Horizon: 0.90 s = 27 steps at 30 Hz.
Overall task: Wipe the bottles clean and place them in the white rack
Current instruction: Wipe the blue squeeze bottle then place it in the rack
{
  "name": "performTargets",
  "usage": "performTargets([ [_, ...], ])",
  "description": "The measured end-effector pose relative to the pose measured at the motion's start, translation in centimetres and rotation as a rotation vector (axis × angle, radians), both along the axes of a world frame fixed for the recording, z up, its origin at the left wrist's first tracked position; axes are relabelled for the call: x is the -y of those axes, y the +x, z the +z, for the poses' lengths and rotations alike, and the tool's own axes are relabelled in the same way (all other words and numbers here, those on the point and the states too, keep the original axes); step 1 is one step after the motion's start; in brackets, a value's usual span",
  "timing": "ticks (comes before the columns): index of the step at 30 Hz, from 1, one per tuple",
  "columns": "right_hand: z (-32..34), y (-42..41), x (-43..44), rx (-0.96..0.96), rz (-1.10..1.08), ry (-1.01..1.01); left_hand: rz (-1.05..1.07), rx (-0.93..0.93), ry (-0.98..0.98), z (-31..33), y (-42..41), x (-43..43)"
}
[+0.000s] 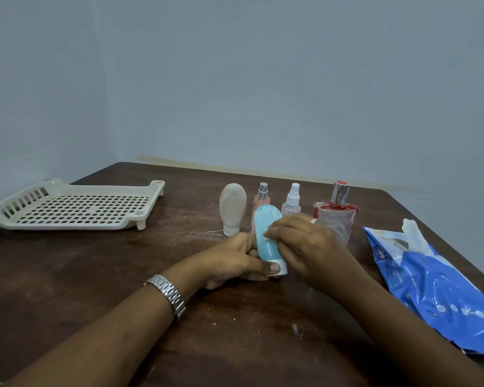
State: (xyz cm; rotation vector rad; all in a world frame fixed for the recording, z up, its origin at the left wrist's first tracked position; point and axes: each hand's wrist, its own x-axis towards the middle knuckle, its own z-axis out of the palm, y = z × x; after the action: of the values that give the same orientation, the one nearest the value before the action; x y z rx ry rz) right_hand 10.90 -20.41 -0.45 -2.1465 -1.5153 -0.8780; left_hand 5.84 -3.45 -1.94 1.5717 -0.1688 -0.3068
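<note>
Above the table (pixel 95 275), both hands around the blue bottle (pixel 266 233).

scuffed wooden table (pixel 95 275), glossy plastic wipes pack (pixel 436 289)

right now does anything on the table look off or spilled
Nothing spilled or knocked over. The table has pale scuffs and specks near the hands. A wipe sticks loosely out of the blue pack. The rack holds no bottles.
</note>
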Motion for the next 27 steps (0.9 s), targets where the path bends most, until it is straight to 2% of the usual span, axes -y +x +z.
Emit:
performTargets([
  [2, -0.1, -0.2, 0.4, 0.028, 0.013, -0.037, 0.006, 0.0, 0.01, -0.1, 0.1, 0.1],
  [6, 0.1, 0.4, 0.4, -0.005, -0.039, 0.039, 0.023, 0.016, 0.026, -0.2, 0.1, 0.2],
  [11, 0.0, -0.6, -0.1, 0.05, 0.007, -0.102, 0.053, 0.027, 0.037, 0.1, -0.1, 0.5],
  [16, 0.4, -0.2, -0.1, 0.069, -0.024, -0.03, 0.047, 0.037, 0.068, 0.1, -0.1, 0.6],
  [22, 0.2, -1.0, 0.1, 0.06, 0.045, -0.112, 0.099, 0.077, 0.118, -0.3, 0.1, 0.7],
  [27, 0.6, -0.6, -0.2, 0.124, -0.014, -0.104, 0.081, 0.068, 0.098, 0.2, -0.2, 0.9],
])
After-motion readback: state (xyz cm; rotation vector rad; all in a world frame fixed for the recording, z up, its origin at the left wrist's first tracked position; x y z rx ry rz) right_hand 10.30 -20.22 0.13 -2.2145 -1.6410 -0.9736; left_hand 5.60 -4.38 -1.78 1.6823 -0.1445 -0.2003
